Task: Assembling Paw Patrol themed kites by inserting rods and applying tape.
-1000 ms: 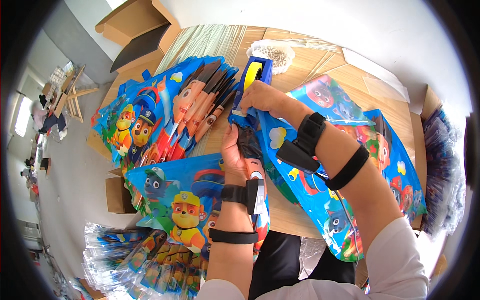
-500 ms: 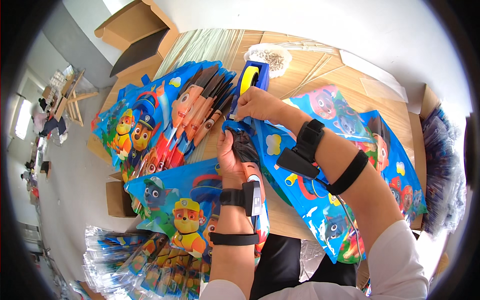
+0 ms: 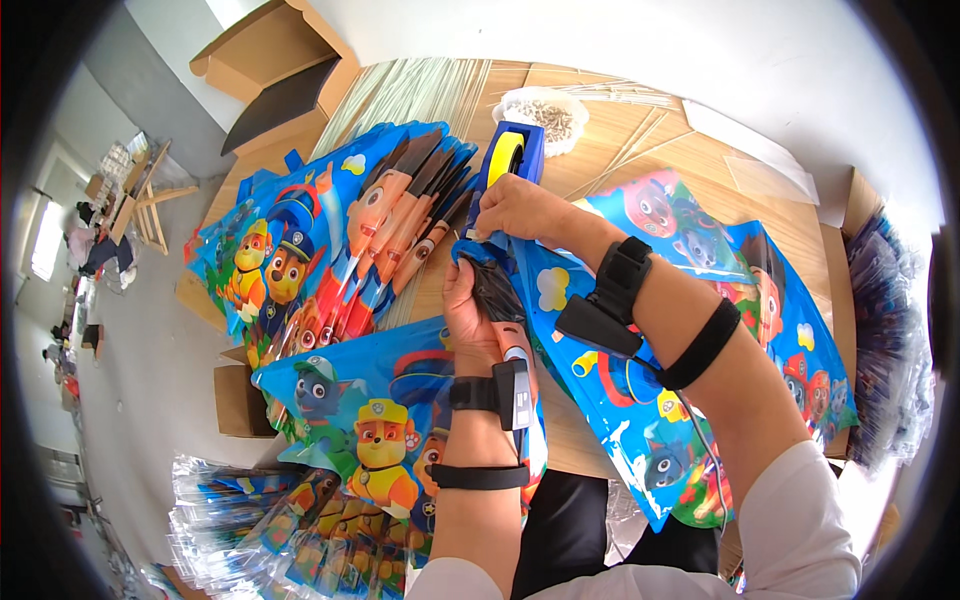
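Note:
My left hand [image 3: 468,315] is closed around the gathered dark and blue tip of a printed plastic kite [image 3: 385,450], whose sheet spreads to the left of my forearm. Just above it, my right hand [image 3: 522,212] pinches at that tip with thumb and fingers pressed together. A small pale bit shows at its fingertips, too small to make out. Directly beyond the right hand stands a blue tape dispenser [image 3: 535,150] with a yellow-cored roll [image 3: 503,158]. Another blue printed kite [image 3: 590,320] lies under my right forearm. Both wrists carry black straps with small devices.
Folded kites [image 3: 290,240] are piled at the left. Pale thin rods [image 3: 415,95] and a white bowl [image 3: 575,120] of small pieces lie at the back. An open cardboard box [image 3: 270,60] is far left; bundled plastic sheets [image 3: 885,340] stand right, more [image 3: 230,520] lower left.
Both hands and the held kite sit slightly further right and lower in the picture, as does part of the scene. The grips look the same.

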{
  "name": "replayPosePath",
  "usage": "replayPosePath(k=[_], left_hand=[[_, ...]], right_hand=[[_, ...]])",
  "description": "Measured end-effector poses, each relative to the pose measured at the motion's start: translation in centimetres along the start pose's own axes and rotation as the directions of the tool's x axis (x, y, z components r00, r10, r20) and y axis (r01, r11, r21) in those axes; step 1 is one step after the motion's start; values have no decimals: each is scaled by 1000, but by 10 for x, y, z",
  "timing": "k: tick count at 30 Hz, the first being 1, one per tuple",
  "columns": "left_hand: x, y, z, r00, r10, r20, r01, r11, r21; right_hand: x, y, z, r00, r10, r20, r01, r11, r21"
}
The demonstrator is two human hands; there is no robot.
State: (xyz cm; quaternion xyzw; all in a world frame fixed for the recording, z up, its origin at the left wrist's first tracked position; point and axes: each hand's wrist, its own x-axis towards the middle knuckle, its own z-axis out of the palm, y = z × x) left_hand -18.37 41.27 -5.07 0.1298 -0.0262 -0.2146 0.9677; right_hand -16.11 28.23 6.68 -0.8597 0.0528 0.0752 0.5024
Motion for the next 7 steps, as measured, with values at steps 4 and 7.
replayPosePath(k=[4, 7], left_hand=[[4, 0, -9, 999, -23, 28, 24, 1000, -17], [3, -4, -11, 997, 16, -72, -9, 996, 93]], right_hand=[[0, -1, 2, 1000, -23, -12, 24, 999, 40], [-1, -2, 1, 1000, -17, -11, 17, 999, 39]])
